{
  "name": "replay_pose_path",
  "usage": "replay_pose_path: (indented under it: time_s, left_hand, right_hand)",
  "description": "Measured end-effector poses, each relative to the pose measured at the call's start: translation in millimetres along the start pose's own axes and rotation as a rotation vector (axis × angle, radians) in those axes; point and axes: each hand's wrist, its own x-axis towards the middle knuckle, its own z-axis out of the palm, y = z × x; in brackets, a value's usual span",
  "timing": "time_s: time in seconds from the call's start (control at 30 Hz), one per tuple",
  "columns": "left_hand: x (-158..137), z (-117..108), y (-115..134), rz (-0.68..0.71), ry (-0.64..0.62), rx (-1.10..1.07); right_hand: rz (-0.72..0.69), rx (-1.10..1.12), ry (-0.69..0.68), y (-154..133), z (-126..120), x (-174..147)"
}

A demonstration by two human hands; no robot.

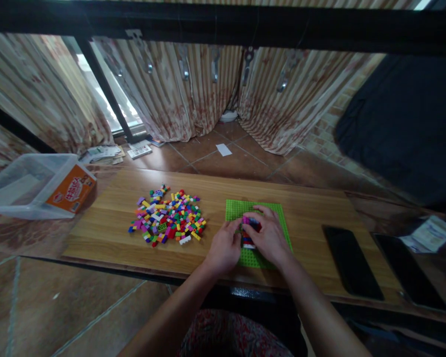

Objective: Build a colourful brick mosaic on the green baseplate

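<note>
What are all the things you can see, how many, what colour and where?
tabletop: one, wood-brown, middle
toy bricks: countless, mixed colours, tabletop's left
baseplate: one, green, on the tabletop
brick build: one, multicoloured, on the baseplate
phone-like slabs: two, black, right
plastic box: one, clear, far left
curtains: several, striped beige-red, back
rail: one, black, across the top
papers: several, mostly white, floor behind
crumpled packet: one, whitish, far right
dark fabric: one, blue-black, upper right
tiled floor: brown, around
clothing: red-grey, bottom
left hand: one, bare, build's left
right hand: one, bare, build's right
</note>
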Motion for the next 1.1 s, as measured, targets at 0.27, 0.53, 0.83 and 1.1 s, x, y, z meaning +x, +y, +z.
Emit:
replay_pose_path:
  time_s: [0.27,0.53,0.83,1.1]
  left_hand:
    - [-3,3,7,-0.003,-0.042,0.215]
    - [-2,5,9,0.011,-0.066,0.303]
    - [0,2,14,-0.022,-0.049,0.262]
    - [-5,-4,21,0.051,-0.075,0.379]
  right_hand:
    - [-0.003,0.006,0.011,2,0,-3]
    - [0.035,0.179,-0.070,10,-2,6]
    - [0.032,0.173,-0.165,11,-5,12]
    - [0.127,0.244,0.117,35,-13,-15]
